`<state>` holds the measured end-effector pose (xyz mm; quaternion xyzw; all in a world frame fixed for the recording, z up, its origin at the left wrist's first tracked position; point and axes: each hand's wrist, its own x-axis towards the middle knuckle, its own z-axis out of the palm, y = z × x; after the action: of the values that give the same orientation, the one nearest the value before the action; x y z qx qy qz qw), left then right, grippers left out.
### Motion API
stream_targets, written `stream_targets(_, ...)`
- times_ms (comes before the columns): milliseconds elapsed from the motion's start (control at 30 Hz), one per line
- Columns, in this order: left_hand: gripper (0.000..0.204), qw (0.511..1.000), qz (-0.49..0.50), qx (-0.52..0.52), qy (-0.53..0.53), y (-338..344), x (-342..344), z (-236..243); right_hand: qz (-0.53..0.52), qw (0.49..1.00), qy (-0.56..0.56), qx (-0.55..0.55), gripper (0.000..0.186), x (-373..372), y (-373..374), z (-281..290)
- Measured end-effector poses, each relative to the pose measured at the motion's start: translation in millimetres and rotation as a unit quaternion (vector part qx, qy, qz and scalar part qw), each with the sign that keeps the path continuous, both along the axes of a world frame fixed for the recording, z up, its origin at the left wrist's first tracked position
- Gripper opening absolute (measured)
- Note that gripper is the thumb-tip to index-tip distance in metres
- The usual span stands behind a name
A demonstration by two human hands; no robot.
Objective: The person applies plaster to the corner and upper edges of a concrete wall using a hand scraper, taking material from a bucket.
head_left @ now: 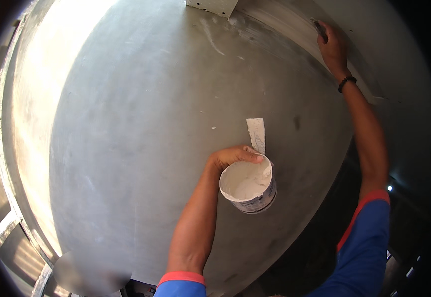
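My left hand [233, 156] grips the rim of a small round tub [260, 202], its thumb over the edge. Whitish paste [250, 185] lies inside and coats the inner wall. Beyond the rim, by my left fingers, stands a flat pale strip [256, 131] caked with the same paste, like a spreader blade; its lower end is hidden. At the upper right my right hand [334, 49] is closed around a small dark-handled tool [320, 30], held at a grey surface beside a pale smeared band [280, 24]. The tool's working end is too small to make out.
A broad grey panel [141, 128] with whitish specks and streaks fills the middle. A pale plate with holes [213, 6] juts in at the top. Along the left runs a metal frame [0, 99] beside a brightly lit strip. Dark space lies at the lower right.
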<state>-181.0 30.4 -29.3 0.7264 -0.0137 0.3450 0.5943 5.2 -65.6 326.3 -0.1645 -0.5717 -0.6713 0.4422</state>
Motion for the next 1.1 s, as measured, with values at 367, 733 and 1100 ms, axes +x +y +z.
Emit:
stream_targets(367, 0.041, 1.000, -0.004, 0.000, -0.008, 1, 1, -1, 0.003, 0.999, -0.048, 0.005, 0.026, -94, 26, -3)
stream_targets(733, 0.041, 1.000, -0.019, 0.014, 0.010, 3, 2, 1, -0.041, 0.997, 0.027, -0.063, 0.028, -115, 26, -2)
stream_targets(1100, 0.055, 0.998, -0.032, 0.037, 0.028, 10, 1, 0, 0.137, 0.937, 0.122, -0.296, 0.066, -154, -13, -36)
